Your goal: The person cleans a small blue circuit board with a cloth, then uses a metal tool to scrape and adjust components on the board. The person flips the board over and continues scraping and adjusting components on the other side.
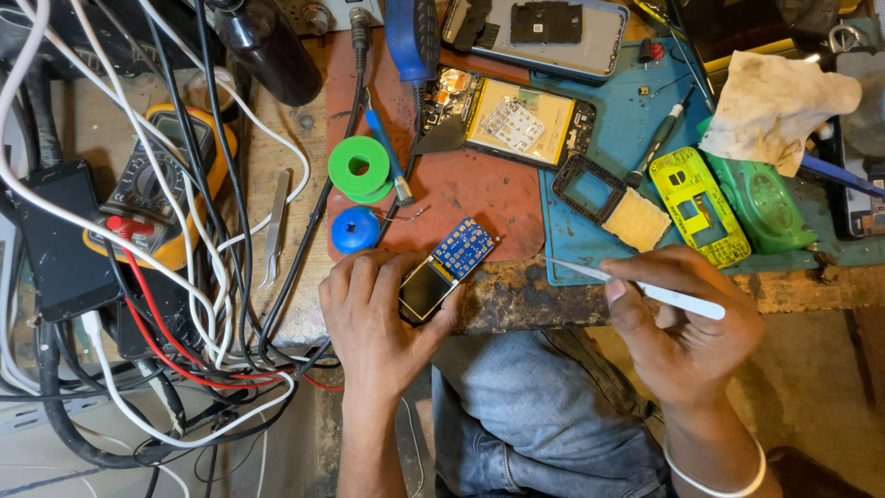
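The left hand (pixel 383 318) has its fingers closed around a small phone board (pixel 445 267) at the tabletop (pixel 516 295) edge. The right hand (pixel 678 323) pinches tweezers (pixel 636 287), tip not yet touching it. The phone's shells lie apart.

Glossy-screened circuit board (pixel 444 269); matt metal tweezers (pixel 636 288) (worn, scuffed wooden bench (pixel 516 293)).

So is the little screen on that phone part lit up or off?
Off. The little screen on the blue circuit board, held by the left hand, looks dark grey with only pale reflection, no picture.
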